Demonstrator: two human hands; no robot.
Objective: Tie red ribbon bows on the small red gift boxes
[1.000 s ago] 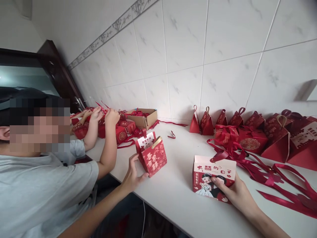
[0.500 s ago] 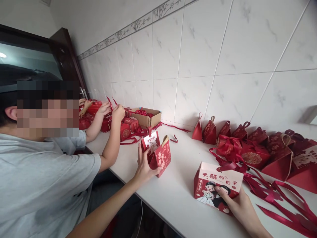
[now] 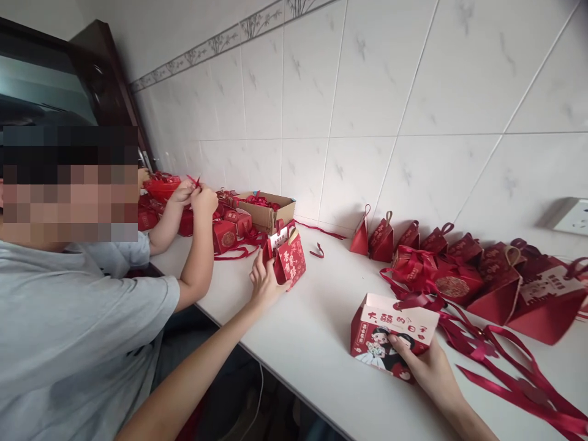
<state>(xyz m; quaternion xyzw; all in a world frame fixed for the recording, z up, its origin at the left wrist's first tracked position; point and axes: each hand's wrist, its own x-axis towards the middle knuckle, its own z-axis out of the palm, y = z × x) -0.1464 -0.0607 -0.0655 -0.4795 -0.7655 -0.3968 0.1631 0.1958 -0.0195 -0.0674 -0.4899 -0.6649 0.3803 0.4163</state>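
At the middle of the table, my left hand [image 3: 265,280] is closed around a pair of red gift boxes. The nearer gift box [image 3: 292,260] has pale writing and a gold loop; behind it, partly hidden, is one with a white printed panel [image 3: 278,237]. My right hand [image 3: 427,366] grips a red and white gift box [image 3: 390,337] printed with a cartoon couple, thumb on its front and fingers hidden behind. A dark red ribbon loop [image 3: 410,301] sits at that box's top. Dark red ribbons [image 3: 514,373] lie just right of my right hand.
Several red gift boxes [image 3: 487,282] line the tiled wall at right. A cardboard box [image 3: 269,214] of red ribbons stands further back, with more red boxes [image 3: 225,236] beside it. A co-worker [image 3: 82,331] sits at left, hands [image 3: 197,199] on a red ribbon.
My left hand has moved the pair of gift boxes farther back across the table, near the cardboard box. My right hand keeps its hold. The co-worker's hands have come closer together, and the view has shifted slightly.
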